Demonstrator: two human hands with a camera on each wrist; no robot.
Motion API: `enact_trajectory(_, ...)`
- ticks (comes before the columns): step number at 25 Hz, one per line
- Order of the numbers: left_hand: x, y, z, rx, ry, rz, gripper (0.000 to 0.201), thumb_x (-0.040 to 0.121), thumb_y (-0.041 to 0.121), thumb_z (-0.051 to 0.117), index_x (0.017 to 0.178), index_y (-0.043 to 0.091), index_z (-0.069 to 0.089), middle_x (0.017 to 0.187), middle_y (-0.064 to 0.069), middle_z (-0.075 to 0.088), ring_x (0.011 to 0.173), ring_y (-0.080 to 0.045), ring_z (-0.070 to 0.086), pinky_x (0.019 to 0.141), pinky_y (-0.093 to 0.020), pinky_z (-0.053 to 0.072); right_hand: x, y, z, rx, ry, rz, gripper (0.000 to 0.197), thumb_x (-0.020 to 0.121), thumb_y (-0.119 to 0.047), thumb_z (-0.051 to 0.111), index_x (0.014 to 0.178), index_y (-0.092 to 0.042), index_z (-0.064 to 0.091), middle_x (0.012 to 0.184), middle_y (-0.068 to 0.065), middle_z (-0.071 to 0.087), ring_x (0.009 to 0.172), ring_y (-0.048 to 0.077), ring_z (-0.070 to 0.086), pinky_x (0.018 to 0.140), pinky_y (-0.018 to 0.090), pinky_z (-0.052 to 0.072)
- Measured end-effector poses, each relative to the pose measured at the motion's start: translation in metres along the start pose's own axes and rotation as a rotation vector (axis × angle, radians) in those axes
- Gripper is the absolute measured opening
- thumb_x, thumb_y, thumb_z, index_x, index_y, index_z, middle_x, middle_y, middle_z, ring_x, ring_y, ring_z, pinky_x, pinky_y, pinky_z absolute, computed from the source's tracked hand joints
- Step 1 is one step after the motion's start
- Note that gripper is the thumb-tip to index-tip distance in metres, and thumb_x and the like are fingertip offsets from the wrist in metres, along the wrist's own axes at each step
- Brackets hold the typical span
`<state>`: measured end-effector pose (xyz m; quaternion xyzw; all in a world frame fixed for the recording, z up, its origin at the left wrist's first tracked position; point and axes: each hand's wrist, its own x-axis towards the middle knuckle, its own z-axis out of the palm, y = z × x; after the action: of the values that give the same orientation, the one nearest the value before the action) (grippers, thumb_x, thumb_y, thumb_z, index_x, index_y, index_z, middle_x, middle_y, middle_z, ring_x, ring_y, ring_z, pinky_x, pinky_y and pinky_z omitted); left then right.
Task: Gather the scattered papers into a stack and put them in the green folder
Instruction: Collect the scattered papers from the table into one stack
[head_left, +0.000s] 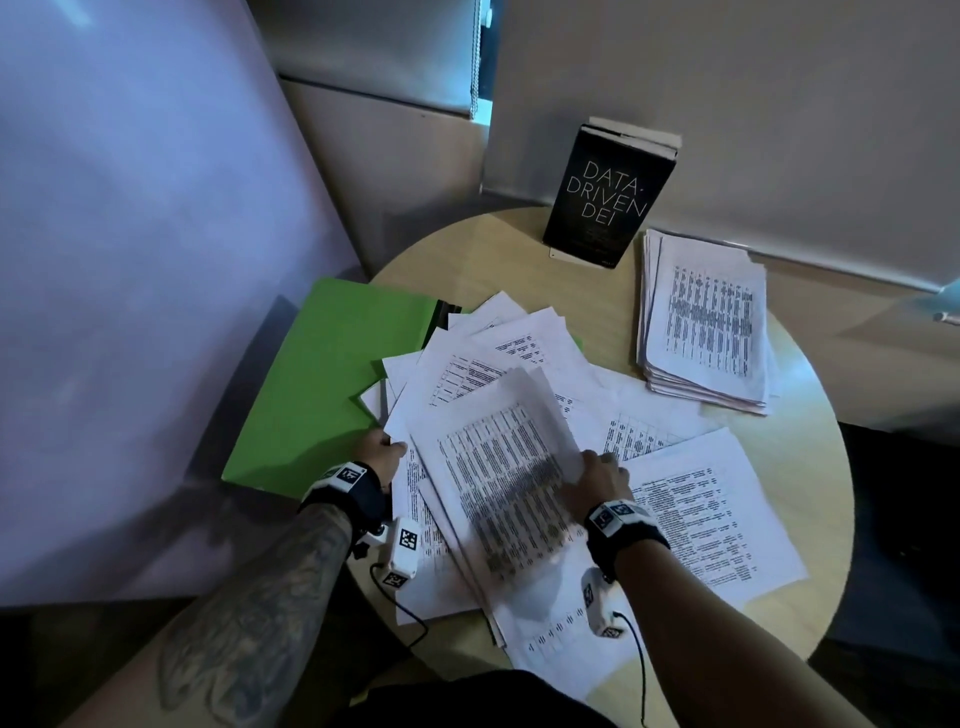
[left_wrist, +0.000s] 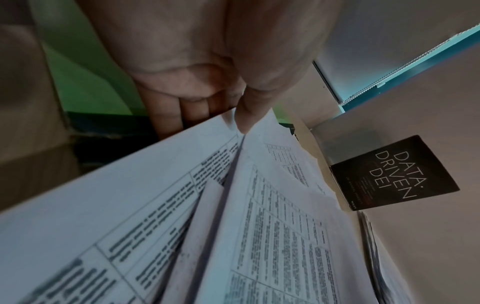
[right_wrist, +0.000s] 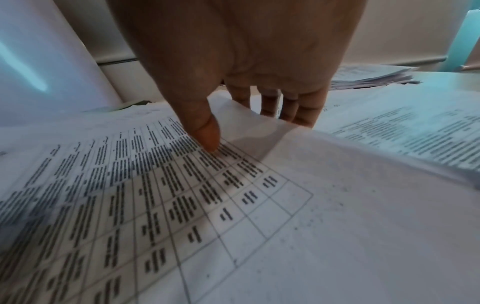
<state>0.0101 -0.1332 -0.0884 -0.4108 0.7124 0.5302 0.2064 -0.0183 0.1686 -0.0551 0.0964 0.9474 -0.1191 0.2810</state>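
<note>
Fingers (right_wrist: 270, 107) of right hand (head_left: 597, 473) under lifted sheet (head_left: 519, 447), thumb on top, pinching it. Left hand (head_left: 382, 452) pinches left edge of scattered papers (head_left: 691, 499), fanned across round table (head_left: 592, 306), overlapping green folder (head_left: 322, 384). Separate pile (head_left: 706, 322) near black book (head_left: 608, 197).

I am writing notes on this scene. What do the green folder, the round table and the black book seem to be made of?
Green folder: probably matte card or thin plastic; flat, plain, no glare.
Round table: pale wood-look top, likely laminate; faint grain, smooth.
Black book: paper pages with a dark printed cover, slightly satin; white page edges show at its top.
</note>
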Motion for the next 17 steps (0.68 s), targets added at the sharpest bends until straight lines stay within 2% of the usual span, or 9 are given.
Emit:
enact_trajectory(3, -0.003, -0.004, 0.003, 0.072, 0.01, 0.006, 0.04, 0.09, 0.01, 0.057, 0.064, 0.015, 0.027, 0.061, -0.006, 0.026, 0.059, -0.02, 0.025, 0.068, -0.029, 0.026, -0.011, -0.003, 0.016, -0.067, 0.055, 0.002, 0.064, 0.073, -0.043, 0.074, 0.124, -0.018, 0.045, 0.118, 0.01, 0.054, 0.111, 0.033, 0.054, 0.09, 0.044, 0.046)
enact_trajectory(6, -0.013, -0.003, 0.004, 0.108, 0.035, 0.043, 0.042, 0.091, 0.006, 0.056, 0.061, 0.015, 0.029, 0.058, -0.006, 0.027, 0.056, -0.02, 0.025, 0.069, -0.028, 0.026, -0.012, -0.001, 0.019, 0.038, -0.041, 0.016, 0.038, 0.08, -0.038, 0.069, 0.106, -0.016, 0.053, 0.091, 0.005, 0.063, 0.089, 0.027, 0.064, 0.081, 0.036, 0.05)
enact_trajectory(8, -0.012, -0.005, 0.001, 0.122, 0.033, 0.061, 0.035, 0.091, 0.003, 0.056, 0.062, 0.012, 0.037, 0.061, -0.01, 0.04, 0.06, -0.02, 0.036, 0.07, -0.028, 0.031, -0.012, 0.003, 0.014, 0.186, -0.076, -0.026, 0.016, 0.085, -0.025, 0.063, 0.096, -0.014, 0.06, 0.081, 0.005, 0.062, 0.079, 0.027, 0.063, 0.068, 0.03, 0.047)
enact_trajectory(9, -0.013, -0.006, -0.001, 0.122, 0.029, 0.065, 0.026, 0.09, 0.004, 0.055, 0.068, 0.01, 0.045, 0.069, -0.013, 0.048, 0.067, -0.021, 0.043, 0.071, -0.029, 0.034, -0.012, 0.004, 0.009, 0.253, -0.05, -0.043, 0.01, 0.085, -0.02, 0.061, 0.093, -0.015, 0.061, 0.079, 0.006, 0.062, 0.076, 0.028, 0.061, 0.065, 0.029, 0.044)
enact_trajectory(11, -0.005, -0.01, -0.004, 0.113, 0.009, 0.048, 0.012, 0.09, 0.006, 0.055, 0.079, 0.009, 0.051, 0.079, -0.015, 0.053, 0.075, -0.022, 0.046, 0.073, -0.029, 0.036, -0.008, 0.002, -0.009, 0.36, 0.029, -0.075, 0.007, 0.086, -0.015, 0.057, 0.091, -0.016, 0.062, 0.074, 0.008, 0.062, 0.071, 0.028, 0.058, 0.061, 0.027, 0.042)
enact_trajectory(14, -0.009, -0.007, -0.003, 0.094, 0.022, 0.06, 0.023, 0.091, 0.011, 0.056, 0.072, 0.005, 0.045, 0.071, -0.015, 0.038, 0.07, -0.021, 0.038, 0.07, -0.029, 0.029, 0.009, -0.016, -0.038, 0.345, 0.115, -0.183, 0.009, 0.088, -0.016, 0.055, 0.091, -0.012, 0.062, 0.076, 0.01, 0.063, 0.071, 0.03, 0.059, 0.062, 0.027, 0.039)
enact_trajectory(15, -0.01, -0.006, -0.001, 0.084, 0.037, 0.064, 0.026, 0.092, 0.012, 0.057, 0.073, -0.003, 0.046, 0.069, -0.019, 0.038, 0.07, -0.026, 0.041, 0.071, -0.03, 0.03, 0.017, -0.026, -0.045, 0.298, 0.124, -0.234, 0.01, 0.088, -0.017, 0.055, 0.091, -0.011, 0.062, 0.077, 0.011, 0.063, 0.073, 0.031, 0.06, 0.063, 0.028, 0.039)
enact_trajectory(16, -0.011, -0.004, 0.0, 0.079, 0.054, 0.067, 0.029, 0.092, 0.012, 0.058, 0.078, -0.011, 0.048, 0.07, -0.031, 0.042, 0.073, -0.036, 0.048, 0.072, -0.032, 0.034, 0.027, -0.037, -0.05, 0.25, 0.122, -0.279, 0.01, 0.088, -0.017, 0.056, 0.09, -0.01, 0.062, 0.078, 0.011, 0.063, 0.073, 0.03, 0.059, 0.063, 0.028, 0.039)
enact_trajectory(17, -0.012, -0.002, 0.001, 0.067, 0.073, 0.071, 0.031, 0.092, 0.012, 0.058, 0.084, -0.016, 0.05, 0.078, -0.04, 0.047, 0.081, -0.045, 0.054, 0.074, -0.034, 0.037, 0.035, -0.048, -0.054, 0.2, 0.11, -0.308, 0.009, 0.088, -0.018, 0.056, 0.09, -0.011, 0.061, 0.078, 0.01, 0.062, 0.074, 0.03, 0.059, 0.064, 0.029, 0.04)
